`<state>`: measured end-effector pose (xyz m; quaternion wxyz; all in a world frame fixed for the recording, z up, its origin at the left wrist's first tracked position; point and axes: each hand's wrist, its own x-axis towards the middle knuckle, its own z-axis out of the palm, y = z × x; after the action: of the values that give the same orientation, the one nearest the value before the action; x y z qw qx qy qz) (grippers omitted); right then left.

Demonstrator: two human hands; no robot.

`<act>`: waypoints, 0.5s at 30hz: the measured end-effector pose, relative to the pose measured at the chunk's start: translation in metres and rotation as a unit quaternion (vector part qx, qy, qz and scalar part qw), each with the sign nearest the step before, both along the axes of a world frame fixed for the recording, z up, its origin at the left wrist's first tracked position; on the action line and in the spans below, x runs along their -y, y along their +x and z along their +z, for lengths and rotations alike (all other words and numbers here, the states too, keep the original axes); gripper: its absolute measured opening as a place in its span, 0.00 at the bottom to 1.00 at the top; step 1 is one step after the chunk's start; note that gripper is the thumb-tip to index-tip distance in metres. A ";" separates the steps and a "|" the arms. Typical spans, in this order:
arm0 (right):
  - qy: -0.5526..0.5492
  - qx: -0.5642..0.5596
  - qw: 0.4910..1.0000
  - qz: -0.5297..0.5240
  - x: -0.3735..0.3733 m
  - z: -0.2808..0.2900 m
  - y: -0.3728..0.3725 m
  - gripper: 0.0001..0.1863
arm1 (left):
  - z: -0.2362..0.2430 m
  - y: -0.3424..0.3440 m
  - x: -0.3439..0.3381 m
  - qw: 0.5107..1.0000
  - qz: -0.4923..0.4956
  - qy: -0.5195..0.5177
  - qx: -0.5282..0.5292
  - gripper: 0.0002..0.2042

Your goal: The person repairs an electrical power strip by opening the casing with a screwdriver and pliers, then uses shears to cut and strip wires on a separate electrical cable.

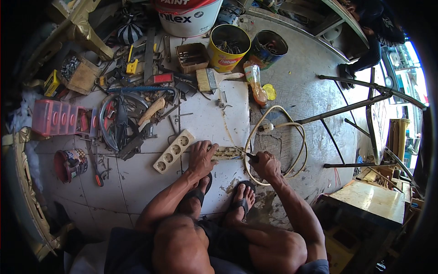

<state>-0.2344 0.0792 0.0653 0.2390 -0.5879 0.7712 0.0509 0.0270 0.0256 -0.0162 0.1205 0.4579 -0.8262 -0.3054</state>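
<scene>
My left hand (200, 160) grips the left end of a long, cream power strip base (228, 154) that lies with its inside showing, just in front of my feet. In my closed right hand (267, 166) is a screwdriver (252, 158) with a dark handle. Its tip points into the base's right end, where the cable joins; the exact contact is too small to tell. Left of my left hand lies the loose socket cover (173, 151) with several round outlets. A cream cable (305, 137) loops on the floor at right, its plug (267, 128) inside the loop.
Tools crowd the far left, among them a hacksaw (141, 88), beside red plastic drawers (54, 118). Farther off stand a paint bucket (189, 20), a yellow tin (229, 48) and a wide brush (207, 81). A metal-legged frame (346, 109) stands right; a person's leg (368, 57) shows behind.
</scene>
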 end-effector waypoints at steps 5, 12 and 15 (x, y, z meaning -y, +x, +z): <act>-0.089 0.064 0.985 -0.130 -0.019 -0.035 0.038 0.20 | 0.001 -0.001 0.002 1.000 -0.003 -0.010 -0.007 0.31; -0.089 0.073 0.965 -0.236 -0.016 -0.055 0.054 0.21 | 0.005 -0.005 0.000 1.000 -0.001 -0.008 0.020 0.33; -0.093 0.079 0.966 -0.228 -0.018 -0.064 0.049 0.17 | -0.001 -0.004 -0.002 1.000 0.004 -0.007 0.016 0.33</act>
<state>-0.1849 0.0974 0.0016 0.2487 -0.4185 0.8648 -0.1232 0.0234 0.0273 -0.0174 0.1114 0.4648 -0.8287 -0.2913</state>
